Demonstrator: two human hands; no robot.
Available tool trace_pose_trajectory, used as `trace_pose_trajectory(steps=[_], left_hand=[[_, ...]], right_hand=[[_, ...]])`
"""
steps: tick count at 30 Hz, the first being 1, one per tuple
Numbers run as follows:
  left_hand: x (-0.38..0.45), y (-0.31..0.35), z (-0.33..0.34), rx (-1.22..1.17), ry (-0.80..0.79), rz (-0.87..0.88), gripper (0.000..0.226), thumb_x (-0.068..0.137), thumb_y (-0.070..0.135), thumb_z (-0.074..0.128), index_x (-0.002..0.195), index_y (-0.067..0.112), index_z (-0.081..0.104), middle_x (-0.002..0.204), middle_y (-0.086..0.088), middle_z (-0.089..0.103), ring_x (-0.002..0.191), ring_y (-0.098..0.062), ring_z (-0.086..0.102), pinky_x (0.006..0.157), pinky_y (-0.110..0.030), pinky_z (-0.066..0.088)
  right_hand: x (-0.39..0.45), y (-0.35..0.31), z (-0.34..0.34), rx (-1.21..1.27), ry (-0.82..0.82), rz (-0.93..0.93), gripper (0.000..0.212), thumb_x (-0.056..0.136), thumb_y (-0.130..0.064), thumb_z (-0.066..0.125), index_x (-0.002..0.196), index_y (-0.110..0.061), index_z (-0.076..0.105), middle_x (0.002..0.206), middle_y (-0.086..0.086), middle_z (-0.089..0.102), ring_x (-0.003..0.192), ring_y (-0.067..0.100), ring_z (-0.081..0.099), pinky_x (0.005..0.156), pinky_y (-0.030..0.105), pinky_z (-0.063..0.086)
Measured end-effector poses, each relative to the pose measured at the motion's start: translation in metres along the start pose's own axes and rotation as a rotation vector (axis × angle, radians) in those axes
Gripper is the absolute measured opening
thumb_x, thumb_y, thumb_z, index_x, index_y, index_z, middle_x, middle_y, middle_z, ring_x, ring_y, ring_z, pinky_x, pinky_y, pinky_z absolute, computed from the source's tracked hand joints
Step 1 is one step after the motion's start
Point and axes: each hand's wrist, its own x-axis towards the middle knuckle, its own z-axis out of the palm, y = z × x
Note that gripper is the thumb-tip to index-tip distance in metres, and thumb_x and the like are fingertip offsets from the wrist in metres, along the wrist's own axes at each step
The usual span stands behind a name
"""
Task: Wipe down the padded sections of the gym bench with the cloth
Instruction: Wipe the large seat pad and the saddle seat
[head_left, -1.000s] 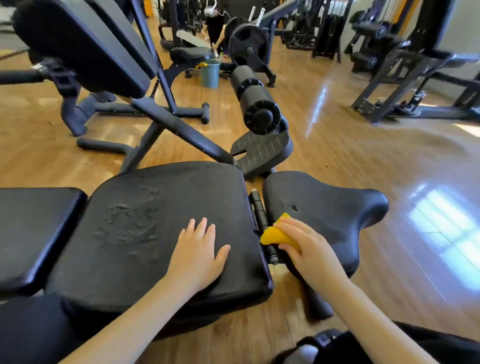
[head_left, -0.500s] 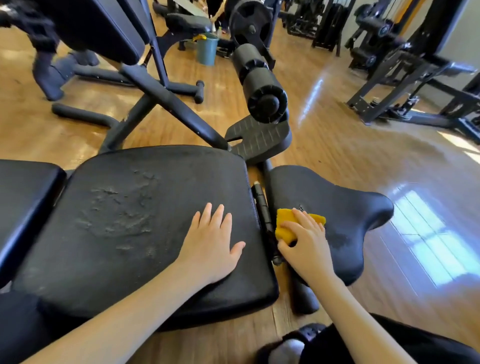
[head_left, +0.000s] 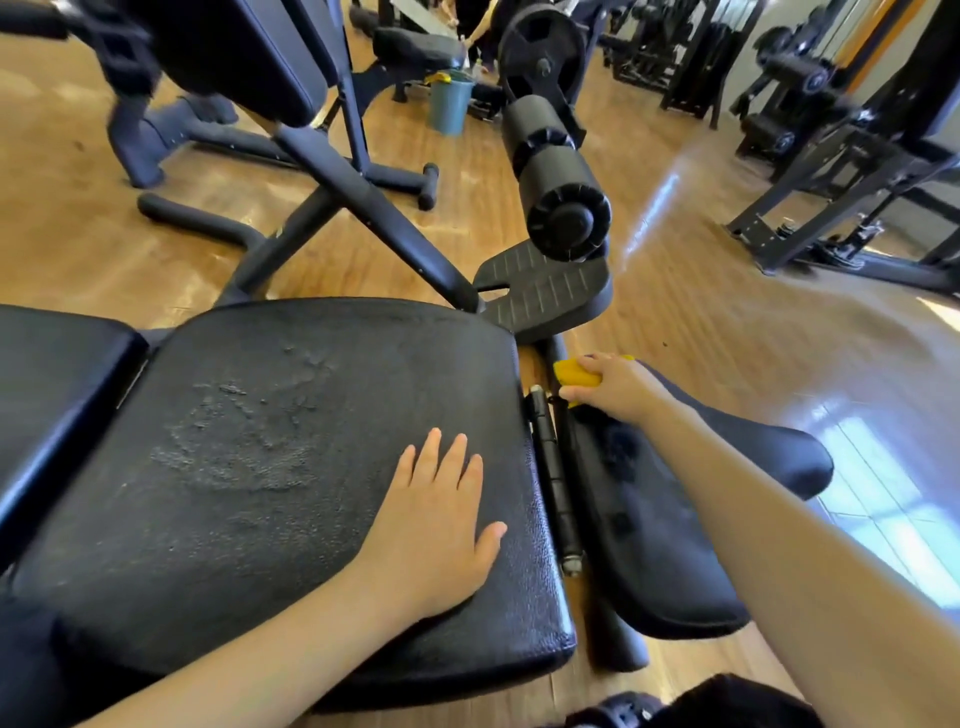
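Cloth (head_left: 574, 375) — bunched under curled right hand (head_left: 621, 387) fingers at seat pad's (head_left: 675, 561) far edge — may slip off; left hand (head_left: 436, 525), fingers spread, steadies middle pad (head_left: 249, 467).

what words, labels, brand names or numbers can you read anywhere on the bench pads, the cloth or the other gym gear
None can be read.
Large bench pad: worn, flaking patches only, no lettering.
Small seat pad: plain black.
Yellow cloth held by the right hand: no tag showing.
Weight plate and teal bucket: any marking is too small and blurred to tell.
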Motion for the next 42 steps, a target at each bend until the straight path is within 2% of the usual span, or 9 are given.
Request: trace_pose_trajectory(steps=[4,10,16,21,25,28,33,38,42], left_hand=[[0.012,-0.005,-0.006,-0.002,0.057,-0.016,0.070,0.095,0.052,0.025,0.149,0.012,0.006,0.157,-0.008,-0.005,0.143,-0.029,-0.012,0.117,-0.045,-0.002],[0.035,-0.017,-0.013,-0.015,0.079,-0.059,0.070,0.095,0.053,0.027,0.149,0.013,0.008,0.158,-0.007,-0.004,0.143,-0.028,-0.011,0.117,-0.044,-0.001],[0.037,-0.028,-0.007,-0.032,0.038,-0.089,0.068,0.095,0.052,0.027,0.149,0.015,0.008,0.158,-0.005,-0.004,0.144,-0.027,-0.010,0.118,-0.042,-0.001],[0.039,-0.020,-0.009,-0.071,0.084,-0.061,0.064,0.096,0.048,0.028,0.149,0.015,0.013,0.158,-0.004,0.002,0.144,-0.025,-0.005,0.117,-0.039,0.001],[0.033,-0.015,-0.012,-0.089,0.108,-0.054,0.063,0.097,0.047,0.029,0.149,0.015,0.014,0.158,-0.004,0.004,0.144,-0.025,-0.004,0.117,-0.039,0.002],[0.023,-0.011,-0.013,-0.081,0.116,-0.046,0.062,0.096,0.047,0.030,0.148,0.015,0.015,0.158,-0.004,0.004,0.144,-0.025,-0.004,0.118,-0.039,0.002],[0.011,0.004,-0.018,-0.068,0.153,0.022,0.063,0.096,0.047,0.031,0.148,0.015,0.016,0.158,-0.004,0.004,0.144,-0.026,-0.003,0.116,-0.039,0.002],[0.016,0.017,-0.024,-0.063,0.196,0.063,0.065,0.095,0.048,0.031,0.148,0.015,0.014,0.158,-0.005,0.003,0.144,-0.026,-0.005,0.116,-0.040,0.000],[0.022,0.016,-0.021,-0.054,0.181,0.056,0.065,0.095,0.048,0.030,0.148,0.015,0.013,0.158,-0.006,0.002,0.144,-0.028,-0.006,0.116,-0.041,0.000]], right_hand=[[0.006,-0.006,0.005,0.051,0.235,-0.053,0.042,0.092,-0.035,0.048,0.129,-0.015,0.049,0.144,0.008,0.040,0.136,0.026,0.028,0.111,0.042,0.025],[-0.002,-0.011,0.004,0.044,0.209,-0.124,0.047,0.093,-0.036,0.047,0.138,-0.025,0.040,0.153,0.001,0.026,0.144,0.021,0.016,0.116,0.043,0.018],[-0.068,-0.019,0.043,-0.223,0.209,-0.166,0.051,0.093,-0.046,0.040,0.139,-0.026,0.034,0.153,-0.002,0.025,0.143,0.020,0.018,0.117,0.045,0.003],[-0.117,0.006,0.068,-0.288,0.382,-0.145,0.049,0.076,-0.045,0.045,0.110,-0.016,0.066,0.122,0.008,0.064,0.115,0.030,0.059,0.102,0.052,0.039],[-0.118,0.017,0.062,-0.256,0.373,-0.321,0.048,0.077,-0.041,0.045,0.109,-0.013,0.067,0.123,0.006,0.063,0.118,0.027,0.057,0.102,0.043,0.043],[-0.108,0.013,0.052,-0.180,0.335,-0.431,0.040,0.079,-0.032,0.056,0.114,-0.015,0.064,0.125,0.005,0.062,0.118,0.026,0.057,0.094,0.049,0.049],[-0.072,0.002,0.015,-0.041,0.344,-0.308,0.035,0.093,-0.027,0.050,0.127,-0.019,0.053,0.139,-0.002,0.050,0.137,0.017,0.035,0.112,0.033,0.024],[-0.017,0.005,-0.024,0.040,0.436,-0.133,0.027,0.093,-0.026,0.048,0.108,-0.009,0.063,0.114,0.012,0.064,0.112,0.032,0.055,0.090,0.036,0.034],[0.010,-0.001,-0.032,-0.019,0.443,-0.050,0.028,0.093,-0.031,0.047,0.094,-0.007,0.062,0.096,0.017,0.066,0.098,0.035,0.058,0.076,0.036,0.033]])
